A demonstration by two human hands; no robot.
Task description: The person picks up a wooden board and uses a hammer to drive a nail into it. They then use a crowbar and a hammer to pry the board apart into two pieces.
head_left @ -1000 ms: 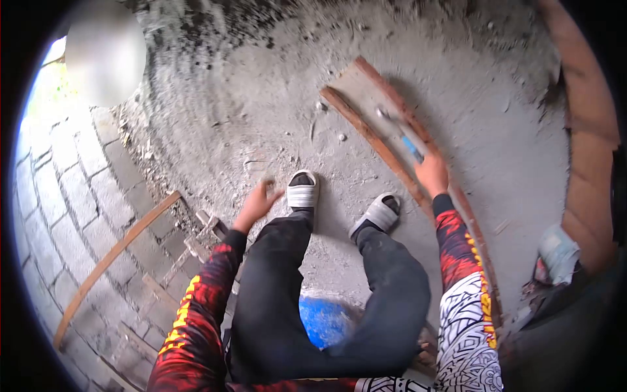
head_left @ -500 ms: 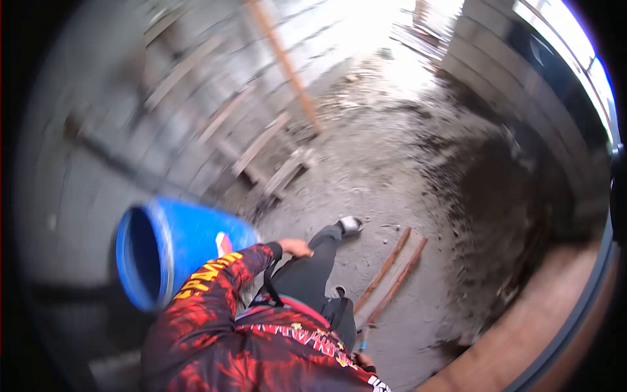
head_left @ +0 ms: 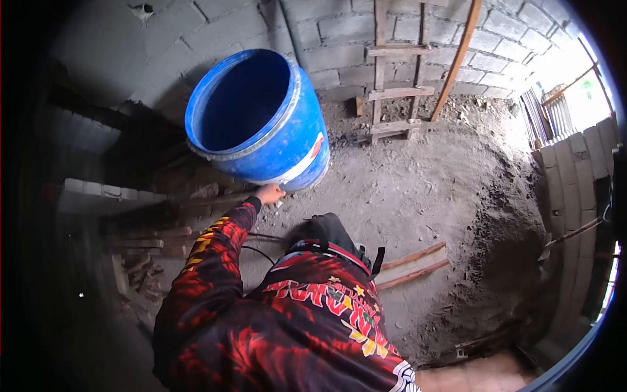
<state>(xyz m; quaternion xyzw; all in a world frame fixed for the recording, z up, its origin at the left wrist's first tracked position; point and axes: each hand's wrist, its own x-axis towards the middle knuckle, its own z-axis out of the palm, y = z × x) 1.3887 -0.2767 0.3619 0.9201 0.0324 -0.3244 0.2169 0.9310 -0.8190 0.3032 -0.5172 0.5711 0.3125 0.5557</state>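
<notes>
The left hand point(head_left: 269, 194) touches the tilted blue barrel point(head_left: 261, 117) at its near bottom edge, mouth lying far-left; whether the fingers grip cannot be told.

Grey block walls point(head_left: 339, 39) enclose a dusty floor point(head_left: 418, 189), daylight point(head_left: 578, 95) entering right.

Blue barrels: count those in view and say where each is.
1. The blue barrel stands by the block wall, upper left of the view, with the left hand at its base. Dark corners could hide more.

Right hand hidden behind the torso point(head_left: 313, 313), plank point(head_left: 418, 260) end covered by it, ladder point(head_left: 394, 91) top cut off.
</notes>
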